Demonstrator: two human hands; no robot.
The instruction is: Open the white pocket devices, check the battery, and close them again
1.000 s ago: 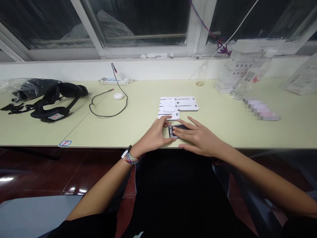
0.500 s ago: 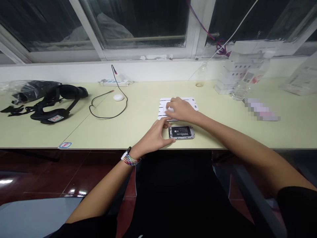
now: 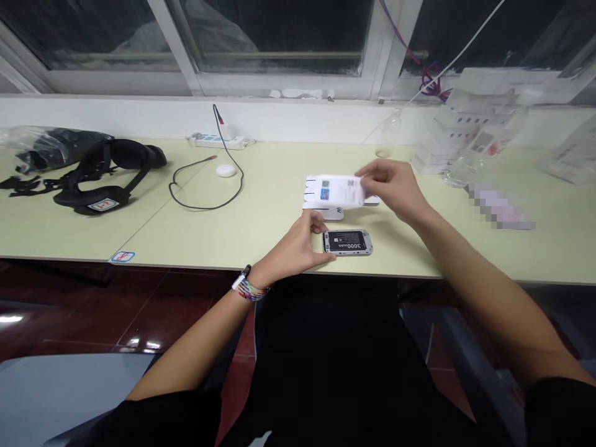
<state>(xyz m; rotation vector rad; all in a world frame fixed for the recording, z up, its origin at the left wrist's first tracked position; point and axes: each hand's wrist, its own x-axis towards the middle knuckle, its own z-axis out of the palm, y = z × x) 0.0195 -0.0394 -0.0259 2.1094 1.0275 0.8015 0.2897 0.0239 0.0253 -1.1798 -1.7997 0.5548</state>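
Observation:
My left hand (image 3: 302,245) grips the left end of a small electronic device (image 3: 348,243) lying on the table, thumb on the near edge and fingers on the far edge. The device's back is off, and a black battery marked 3000mAh shows in its grey frame. Between the thumb and fingers of my right hand (image 3: 393,187) is the right end of a white back cover (image 3: 342,190) with a QR code and coloured stickers. It is tilted above several flat white devices (image 3: 333,214) with dark marks, and partly hides them.
On the left lie a black headset (image 3: 109,177), a black cable (image 3: 205,208) and a white oval object (image 3: 226,170). A power strip (image 3: 218,141) sits by the wall. White boxes (image 3: 442,146), a clear plastic bottle (image 3: 470,158) and a blurred-out item (image 3: 500,208) are at right.
My right hand has moved right and lifted the white cover off the flat white devices, bringing its stickered face into view. My left hand stays at the battery device.

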